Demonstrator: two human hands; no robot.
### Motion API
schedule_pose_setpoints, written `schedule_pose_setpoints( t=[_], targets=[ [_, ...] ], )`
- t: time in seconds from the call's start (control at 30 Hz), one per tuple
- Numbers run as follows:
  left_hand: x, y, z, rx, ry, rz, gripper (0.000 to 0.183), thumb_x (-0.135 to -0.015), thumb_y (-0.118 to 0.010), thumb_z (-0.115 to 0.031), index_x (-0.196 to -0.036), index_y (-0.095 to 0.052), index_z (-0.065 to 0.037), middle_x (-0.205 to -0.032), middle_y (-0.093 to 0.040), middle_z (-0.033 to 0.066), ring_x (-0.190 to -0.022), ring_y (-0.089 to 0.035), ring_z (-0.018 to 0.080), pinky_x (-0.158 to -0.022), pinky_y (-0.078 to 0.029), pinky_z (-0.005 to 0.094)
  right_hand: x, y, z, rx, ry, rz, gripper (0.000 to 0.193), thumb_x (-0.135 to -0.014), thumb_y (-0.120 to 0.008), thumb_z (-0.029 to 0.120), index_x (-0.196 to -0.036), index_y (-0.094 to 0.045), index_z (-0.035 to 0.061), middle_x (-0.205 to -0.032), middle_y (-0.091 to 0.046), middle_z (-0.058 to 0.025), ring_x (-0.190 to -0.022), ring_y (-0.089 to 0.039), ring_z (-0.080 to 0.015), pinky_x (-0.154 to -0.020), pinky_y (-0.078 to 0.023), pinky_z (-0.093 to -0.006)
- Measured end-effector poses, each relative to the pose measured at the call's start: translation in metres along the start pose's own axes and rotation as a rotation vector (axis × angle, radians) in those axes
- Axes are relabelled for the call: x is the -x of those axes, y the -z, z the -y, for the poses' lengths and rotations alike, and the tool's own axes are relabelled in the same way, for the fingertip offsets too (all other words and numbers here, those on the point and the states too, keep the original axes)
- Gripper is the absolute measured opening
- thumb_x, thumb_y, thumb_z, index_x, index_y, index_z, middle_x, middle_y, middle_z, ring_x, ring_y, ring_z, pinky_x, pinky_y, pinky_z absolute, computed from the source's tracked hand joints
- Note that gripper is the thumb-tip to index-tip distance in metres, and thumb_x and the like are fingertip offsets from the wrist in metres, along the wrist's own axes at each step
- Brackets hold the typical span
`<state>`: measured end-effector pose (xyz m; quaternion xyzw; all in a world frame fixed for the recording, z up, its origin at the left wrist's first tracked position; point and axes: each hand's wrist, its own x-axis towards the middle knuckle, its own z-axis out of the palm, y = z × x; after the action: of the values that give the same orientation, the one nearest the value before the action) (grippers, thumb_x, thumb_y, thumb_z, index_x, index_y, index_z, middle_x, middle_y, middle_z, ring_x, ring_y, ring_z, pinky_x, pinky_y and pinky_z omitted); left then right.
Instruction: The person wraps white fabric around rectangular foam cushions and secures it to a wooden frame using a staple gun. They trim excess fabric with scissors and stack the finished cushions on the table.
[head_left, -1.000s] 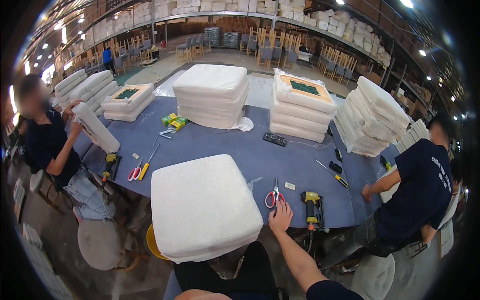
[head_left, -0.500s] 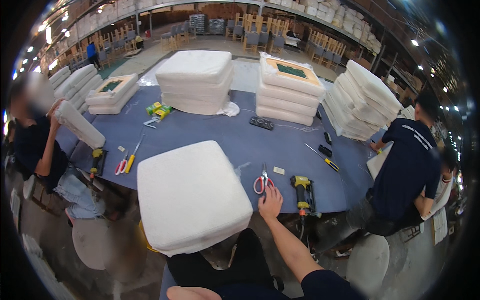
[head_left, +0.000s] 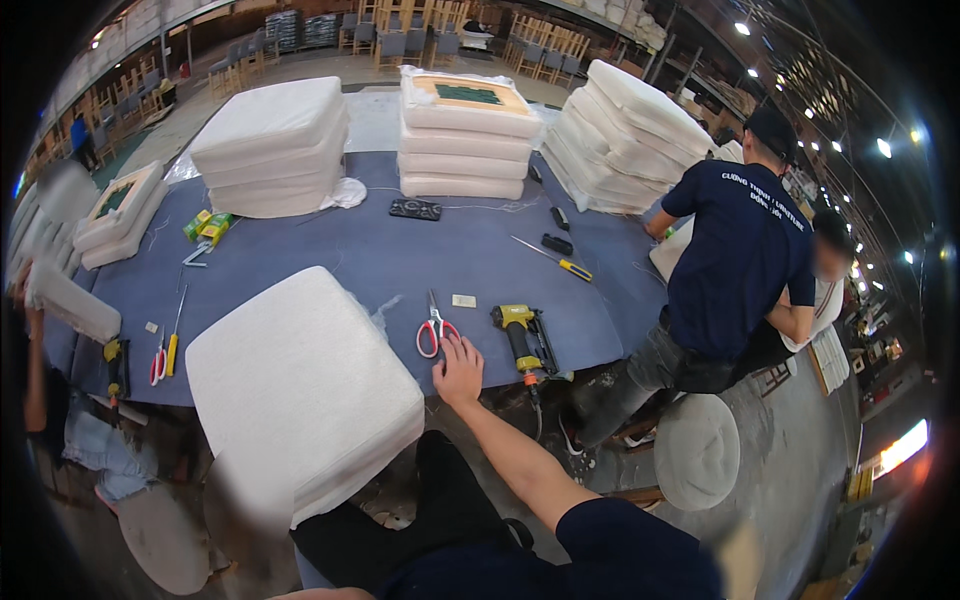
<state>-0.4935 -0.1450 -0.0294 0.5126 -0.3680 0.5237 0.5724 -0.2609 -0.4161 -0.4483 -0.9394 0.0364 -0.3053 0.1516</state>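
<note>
My right hand lies on the table's near edge with its fingers stretched out. Its fingertips are at the handles of the red-and-white scissors; whether they touch cannot be made out. A thick white padded seat cushion rests partly on the table and partly over my lap, left of that hand. To the right lies a yellow-and-black staple gun with an air hose. Above the scissors is a small pale label. Only a bit of my left arm shows at the lower edge; my left hand is out of view.
Stacks of white cushions stand along the far side of the blue-grey table. A phone and a yellow-handled screwdriver lie on it. One co-worker leans over at right; another sits at left, holding a cushion.
The view has turned to the right, so the table and its things appear further left. My right hand remains beside the scissors with fingers outstretched.
</note>
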Motion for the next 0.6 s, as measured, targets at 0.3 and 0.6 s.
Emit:
schedule_pose_setpoints(
  t=[0.3,0.6],
  targets=[
    [0.132,0.119,0.112,-0.634,0.807,0.765,0.048,-0.101,-0.065,-0.022,-0.145,-0.061,-0.003,-0.161,-0.046,0.0273,-0.153,-0.04,0.0491,-0.122,-0.033,0.0593,-0.003,0.006,0.0,-0.029,-0.023,-0.025,0.054,-0.089,-0.066,0.02,-0.142,-0.064,0.0095,-0.148,-0.064,-0.013,-0.143,-0.053,-0.0372,-0.119,-0.039,-0.0551],
    [0.298,0.213,0.125,-1.262,0.84,0.837,0.056,-0.104,-0.058,-0.022,-0.159,-0.055,-0.008,-0.172,-0.039,0.0248,-0.162,-0.03,0.0453,-0.132,-0.017,0.0608,0.0,0.007,-0.002,-0.04,-0.055,0.019,0.058,-0.085,-0.068,0.019,-0.142,-0.063,0.0085,-0.15,-0.061,-0.0145,-0.144,-0.05,-0.0395,-0.117,-0.04,-0.0582]
  ],
)
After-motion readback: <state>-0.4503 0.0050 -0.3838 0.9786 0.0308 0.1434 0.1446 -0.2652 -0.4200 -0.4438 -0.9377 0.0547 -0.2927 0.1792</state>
